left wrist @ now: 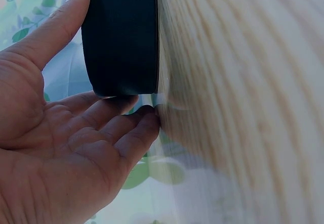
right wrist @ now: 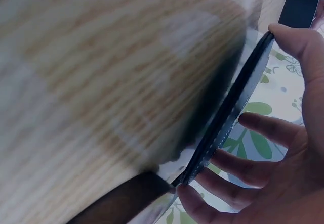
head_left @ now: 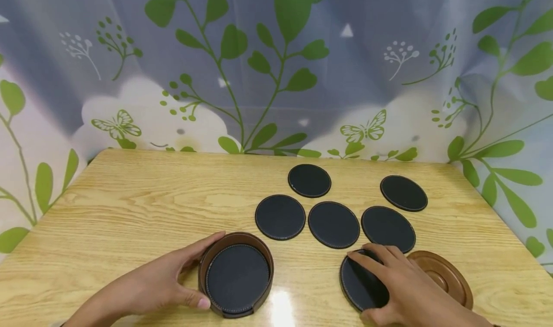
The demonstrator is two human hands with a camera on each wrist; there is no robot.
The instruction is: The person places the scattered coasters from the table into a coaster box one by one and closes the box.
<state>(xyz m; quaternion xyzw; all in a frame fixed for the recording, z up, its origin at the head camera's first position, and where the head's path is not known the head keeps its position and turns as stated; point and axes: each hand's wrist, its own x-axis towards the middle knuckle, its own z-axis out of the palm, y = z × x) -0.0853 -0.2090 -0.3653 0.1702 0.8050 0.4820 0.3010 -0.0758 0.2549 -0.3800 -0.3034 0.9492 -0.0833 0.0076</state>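
Observation:
Fingers and thumb of my left hand [head_left: 160, 279] grip the sides of a round, brown-lined coaster holder [head_left: 270, 269]. A black stitched coaster [head_left: 237, 279] lies inside it; the holder's dark outer wall [left wrist: 121, 37] fills the upper left wrist view. My right hand [head_left: 402, 284] holds another black coaster [head_left: 360, 281] by its edge, thumb at the near side and fingertips at the far side. In the right wrist view this coaster [right wrist: 230, 115] is tilted against the tabletop, and its edge looks layered. Part of it is hidden under the hand in the head view.
Several black coasters lie flat on the wooden table [head_left: 151, 197], among them a far coaster [head_left: 309, 180], a middle coaster [head_left: 333, 224] and a right coaster [head_left: 403, 193]. A brown ringed disc [head_left: 458, 284] sits partly behind the right hand. A leaf-patterned curtain [head_left: 259, 77] hangs behind.

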